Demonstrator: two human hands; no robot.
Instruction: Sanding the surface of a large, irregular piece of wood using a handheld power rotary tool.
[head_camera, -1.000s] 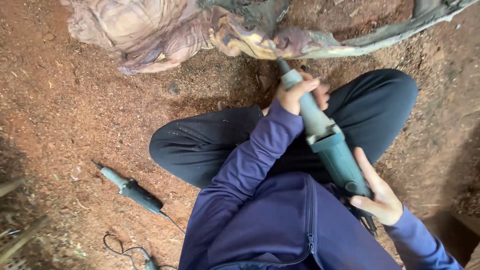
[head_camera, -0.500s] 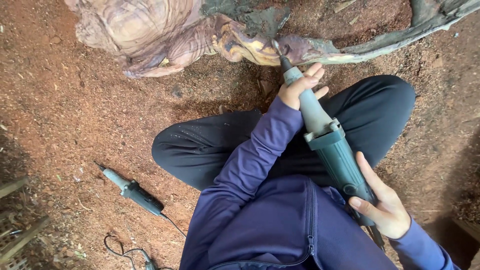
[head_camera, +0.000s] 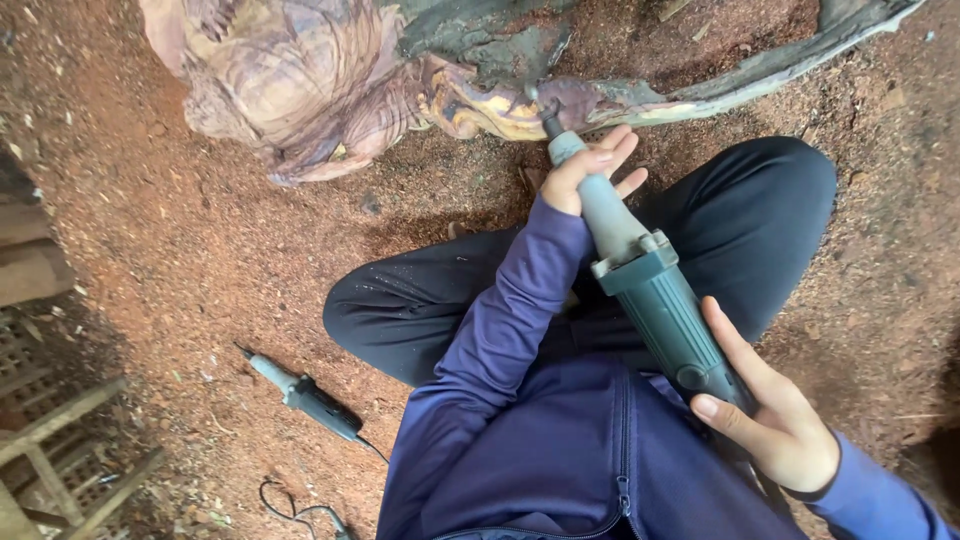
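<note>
I sit cross-legged on reddish sawdust ground, holding a long grey-green die grinder. My left hand wraps the slim front neck of the tool, fingers partly spread. My right hand grips the thick rear body near my lap. The tool's bit touches the carved edge of a large gnarled wood root carving lying at the top of the view, at a yellowish, purple-tinged spot.
A second, smaller grinder with a black cord lies on the ground at my left. Wooden slats of a crate or stool stand at the lower left. A long curved dark branch of the root runs toward the upper right.
The view has shifted slightly. The grinder tip stays against the root's edge, and both hands keep their grip on the tool.
</note>
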